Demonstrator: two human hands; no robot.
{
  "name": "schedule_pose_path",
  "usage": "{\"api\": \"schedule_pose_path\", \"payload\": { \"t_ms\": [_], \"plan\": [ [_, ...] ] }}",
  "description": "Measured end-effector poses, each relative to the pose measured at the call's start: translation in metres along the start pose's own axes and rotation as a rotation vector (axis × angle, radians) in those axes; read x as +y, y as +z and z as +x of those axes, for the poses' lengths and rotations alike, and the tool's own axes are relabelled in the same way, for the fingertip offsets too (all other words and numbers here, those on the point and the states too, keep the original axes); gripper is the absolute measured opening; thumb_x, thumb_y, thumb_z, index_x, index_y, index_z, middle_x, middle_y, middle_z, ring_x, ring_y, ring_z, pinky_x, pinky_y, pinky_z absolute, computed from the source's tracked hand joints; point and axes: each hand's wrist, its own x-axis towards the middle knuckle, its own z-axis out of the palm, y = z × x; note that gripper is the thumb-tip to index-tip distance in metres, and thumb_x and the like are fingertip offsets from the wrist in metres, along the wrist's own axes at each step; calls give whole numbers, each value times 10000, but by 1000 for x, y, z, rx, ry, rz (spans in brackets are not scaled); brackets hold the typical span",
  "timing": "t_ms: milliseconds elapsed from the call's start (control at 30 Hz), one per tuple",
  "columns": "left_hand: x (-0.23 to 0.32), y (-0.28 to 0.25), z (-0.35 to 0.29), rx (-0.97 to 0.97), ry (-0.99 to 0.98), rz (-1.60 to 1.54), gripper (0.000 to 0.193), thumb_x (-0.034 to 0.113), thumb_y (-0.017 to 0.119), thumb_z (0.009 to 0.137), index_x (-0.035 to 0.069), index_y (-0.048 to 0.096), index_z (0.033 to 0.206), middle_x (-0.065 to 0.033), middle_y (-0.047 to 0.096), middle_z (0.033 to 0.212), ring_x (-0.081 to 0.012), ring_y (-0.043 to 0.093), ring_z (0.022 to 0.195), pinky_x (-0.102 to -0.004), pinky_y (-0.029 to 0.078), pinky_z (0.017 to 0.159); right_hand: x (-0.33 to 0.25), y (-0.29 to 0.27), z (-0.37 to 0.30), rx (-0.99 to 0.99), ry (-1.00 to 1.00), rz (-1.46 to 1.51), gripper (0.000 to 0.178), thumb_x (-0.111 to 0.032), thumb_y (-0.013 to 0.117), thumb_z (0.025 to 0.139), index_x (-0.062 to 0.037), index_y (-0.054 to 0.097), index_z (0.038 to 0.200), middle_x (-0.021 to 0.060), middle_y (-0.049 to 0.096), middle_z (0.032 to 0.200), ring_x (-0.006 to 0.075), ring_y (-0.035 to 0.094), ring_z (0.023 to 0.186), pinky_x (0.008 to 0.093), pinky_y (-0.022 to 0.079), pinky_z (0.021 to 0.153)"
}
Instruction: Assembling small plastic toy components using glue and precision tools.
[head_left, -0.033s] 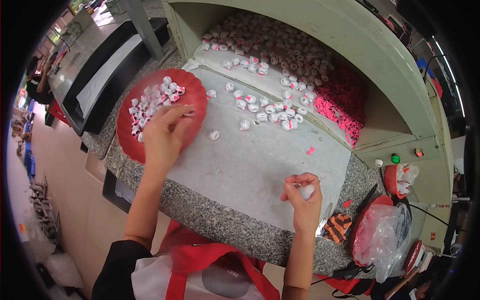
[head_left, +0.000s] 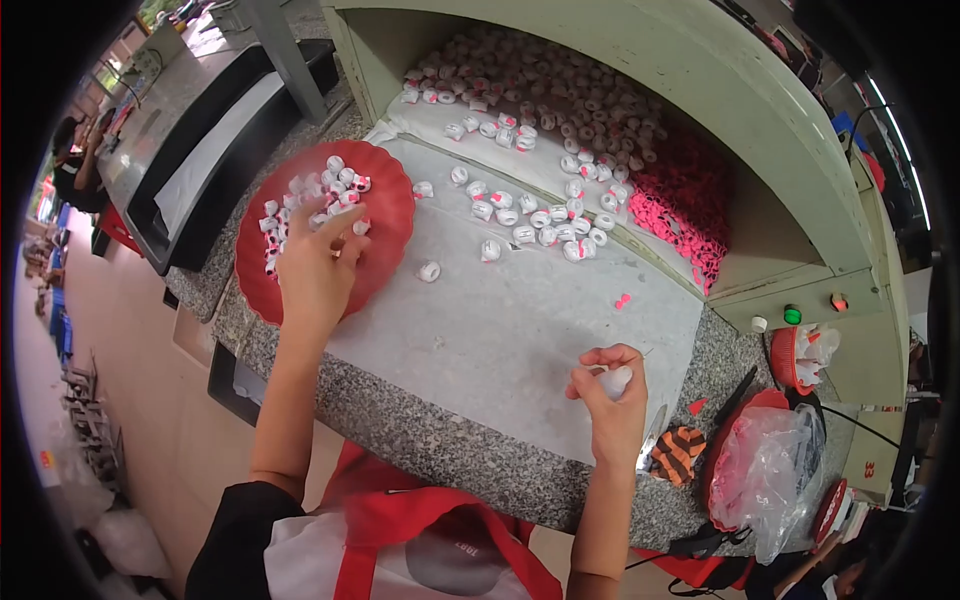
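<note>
My left hand [head_left: 320, 270] is over the scalloped red tray [head_left: 390, 245], its thumb and fingers apart. Just by the fingertips lies a small white piece [head_left: 361, 227], seemingly on the tray. More small white rounded pieces with pink and dark marks [head_left: 335, 163] are heaped on the tray's far and left side, partly hidden by the hand. My right hand [head_left: 612, 400], over the right part of the papered worktop, is closed around a small white bottle [head_left: 614, 380]. A thin needle-like tip [head_left: 648, 351] shows beyond its fingers. Loose white pieces [head_left: 548, 234] lie scattered farther back.
A pale green cabinet [head_left: 720, 80] arches over heaped white pieces and small pink parts [head_left: 680, 215]. Two pink bits [head_left: 623, 300] lie on the white paper [head_left: 480, 350]. At right are a striped orange-black object [head_left: 678, 455], a plastic bag [head_left: 765, 470] and a red basket [head_left: 783, 360].
My left hand has moved slightly left and its fingers have parted. The white piece at its fingertips has been let go over the tray. My right hand stays nearly still.
</note>
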Motion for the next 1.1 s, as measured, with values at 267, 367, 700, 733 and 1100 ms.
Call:
{"api": "schedule_pose_path", "payload": {
  "t_ms": [267,367,700,733,1100],
  "plan": [
    [49,92,-5,-270,360,292,240,123,626,750,70,605,983,-89,557,961,-196,593,728,-316,483,619,-6,-8,1,-7,-227,18,317,78,559,728,-27,424,995,85,505,905,165,570,730,297,495,704],
    [57,82,-12,-581,88,-454,205,66,576,785,67,601,989,-65,573,930,-142,590,743,-283,485,624,-20,-19,-1,103,-176,109,317,54,569,743,-9,430,1020,127,562,914,194,594,776,309,499,703],
    [94,76,-18,-796,659,-30,307,-1,599,696,41,576,999,-132,494,1005,-288,525,913,-350,484,696,-15,-53,11,110,-223,313,325,55,584,747,-20,421,1018,161,578,965,229,600,858,312,502,726],
    [93,78,-8,-740,740,246,327,0,605,680,42,573,1003,-143,478,1015,-319,493,963,-379,479,706,-16,-53,10,112,-204,297,327,63,585,745,-23,419,1014,158,573,977,228,597,870,309,503,728],
    [255,332,119,-207,972,286,410,316,447,849,-16,519,1078,-207,533,1088,-328,522,978,-419,395,866,2,-72,2,427,-387,-3,322,-44,634,731,-43,481,1014,34,556,906,114,544,885,259,435,780]
  ]
}}
